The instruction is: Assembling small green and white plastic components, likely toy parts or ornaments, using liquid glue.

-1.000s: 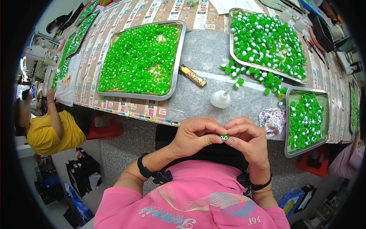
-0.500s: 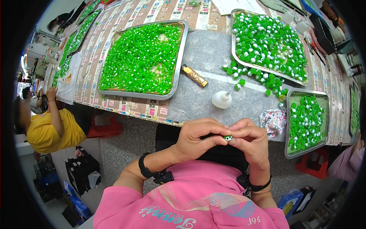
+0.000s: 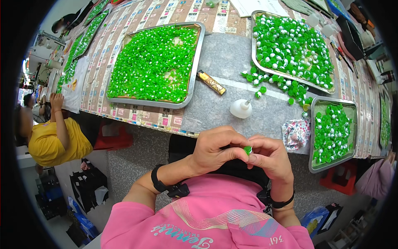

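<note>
Between my fingertips, just off the table's near edge, is a small green plastic eyeball piece [image 3: 248,150], its green side showing. My left hand [image 3: 214,150] pinches it with thumb and forefinger, and my right hand [image 3: 270,157] grips it from the other side. The white part is mostly covered by my fingers. A white squeeze bottle [image 3: 241,108] with a thin nozzle stands on the grey mat [image 3: 211,112] ahead of my hands. Right of the mat's front, a crumpled flowered cloth [image 3: 296,134] lies beside a metal tray [image 3: 314,155] of green-and-white eyeball pieces.
A large tray [image 3: 195,74] of small green parts lies at left, and another tray [image 3: 253,50] of eyeball pieces at far right, with loose pieces [image 3: 286,83] spilling beside it. A gold-and-black packet [image 3: 212,82] rests between them. At left sits a person in a yellow shirt [image 3: 62,139].
The eyeball piece has been turned in my fingers, from its white, dark-dotted face to its green side. My right fingers have shifted lower around it.
</note>
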Demonstrator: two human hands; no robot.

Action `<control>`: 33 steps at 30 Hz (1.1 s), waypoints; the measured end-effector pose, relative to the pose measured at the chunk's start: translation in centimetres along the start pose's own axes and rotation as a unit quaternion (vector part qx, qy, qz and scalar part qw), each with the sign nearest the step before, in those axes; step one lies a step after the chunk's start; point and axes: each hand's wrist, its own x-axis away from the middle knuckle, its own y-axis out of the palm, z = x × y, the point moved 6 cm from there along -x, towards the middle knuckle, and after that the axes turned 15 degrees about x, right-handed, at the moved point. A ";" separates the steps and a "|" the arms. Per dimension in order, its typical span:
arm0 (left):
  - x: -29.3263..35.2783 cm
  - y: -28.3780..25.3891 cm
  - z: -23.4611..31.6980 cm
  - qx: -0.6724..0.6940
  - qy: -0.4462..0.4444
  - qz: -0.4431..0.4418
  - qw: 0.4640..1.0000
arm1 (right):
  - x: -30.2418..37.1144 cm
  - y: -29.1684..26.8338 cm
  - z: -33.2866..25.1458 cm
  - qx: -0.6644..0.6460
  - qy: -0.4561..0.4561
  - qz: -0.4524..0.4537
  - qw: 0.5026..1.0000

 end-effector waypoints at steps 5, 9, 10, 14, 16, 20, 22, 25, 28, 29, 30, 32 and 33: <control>-0.1 0.0 -0.3 0.016 -0.010 0.001 1.000 | 0.2 0.2 0.5 -0.036 0.060 -0.005 0.998; -0.3 0.3 -0.1 0.016 -0.005 0.002 1.000 | 0.2 0.0 0.9 -0.081 0.052 -0.012 0.995; -0.4 0.4 -0.1 0.012 0.001 -0.002 1.000 | 0.2 0.0 0.9 -0.095 0.048 -0.018 0.994; -0.4 0.1 0.5 -0.041 0.005 -0.002 0.999 | 0.6 -1.3 0.1 -0.110 0.013 0.046 0.993; -0.5 -1.0 1.4 -0.102 0.022 0.016 0.994 | 2.3 -4.6 -1.4 0.028 -0.042 0.221 0.974; -1.1 -6.2 3.6 -0.282 0.130 0.119 0.943 | 9.1 -12.0 -4.2 0.311 -0.112 0.598 0.730; -1.2 -9.2 4.6 -0.371 0.144 0.175 0.901 | 12.0 -16.0 -3.7 0.386 -0.120 0.633 0.661; -1.4 -12.9 5.2 -0.477 0.105 0.202 0.849 | 13.7 -16.1 -4.5 0.483 -0.042 0.680 0.551; -1.5 -15.0 4.9 -0.514 0.049 0.181 0.837 | 12.9 -14.7 -5.1 0.489 -0.083 0.674 0.547; -1.7 -15.4 4.6 -0.517 0.030 0.168 0.839 | 12.3 -14.4 -4.9 0.480 -0.093 0.657 0.574; -1.9 -15.5 4.1 -0.510 0.030 0.159 0.845 | 11.6 -13.9 -4.6 0.471 -0.103 0.641 0.597; -2.6 -15.4 3.3 -0.498 0.031 0.138 0.855 | 9.5 -12.2 -4.8 0.453 -0.153 0.601 0.640; -3.0 -15.3 3.0 -0.499 0.034 0.128 0.857 | 8.2 -11.0 -4.9 0.442 -0.169 0.570 0.671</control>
